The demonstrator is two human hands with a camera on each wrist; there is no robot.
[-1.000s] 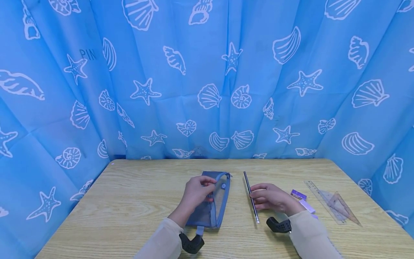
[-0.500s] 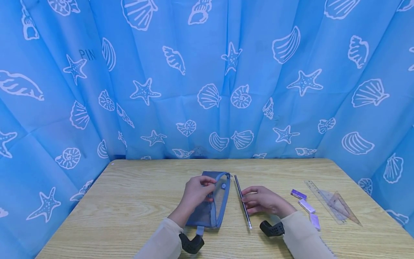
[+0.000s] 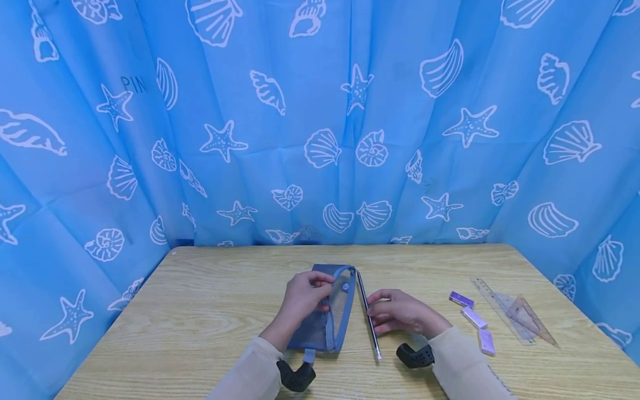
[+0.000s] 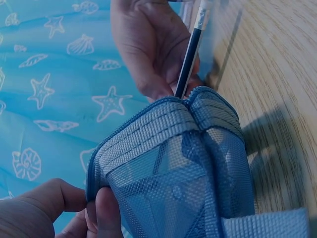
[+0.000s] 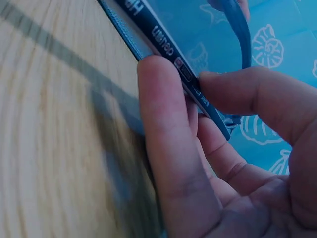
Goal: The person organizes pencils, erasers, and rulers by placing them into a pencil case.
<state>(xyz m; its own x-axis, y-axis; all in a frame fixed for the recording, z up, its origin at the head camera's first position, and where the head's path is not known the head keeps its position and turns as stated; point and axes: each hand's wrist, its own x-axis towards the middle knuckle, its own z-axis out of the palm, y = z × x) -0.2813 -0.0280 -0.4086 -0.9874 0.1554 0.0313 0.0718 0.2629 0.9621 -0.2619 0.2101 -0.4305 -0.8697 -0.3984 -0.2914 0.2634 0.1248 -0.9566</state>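
Note:
A blue mesh pencil case (image 3: 307,332) stands on the table with its zipped mouth spread toward the right. My left hand (image 3: 301,297) pinches the mouth's edge between thumb and finger, seen also in the left wrist view. Just right of the case, my right hand (image 3: 404,312) holds a dark pencil (image 3: 373,331), its white eraser end pointing toward me. Lettering shows on the pencil (image 5: 171,52) in the right wrist view, with thumb and fingers gripping it. From the left wrist, the pencil (image 4: 190,62) appears behind the case's rim; whether they touch cannot be told.
To the right lie a purple box-like piece (image 3: 461,300) and two pale lilac blocks, one (image 3: 474,318) above the other (image 3: 486,342). Beyond them are a clear ruler (image 3: 492,303) and a set square (image 3: 531,322), overlapping. A shell-patterned blue curtain (image 3: 320,122) hangs behind the table.
My right hand has moved left with the pencil, bringing it close to the pencil case and uncovering the lilac blocks. My left hand and the case have stayed in place.

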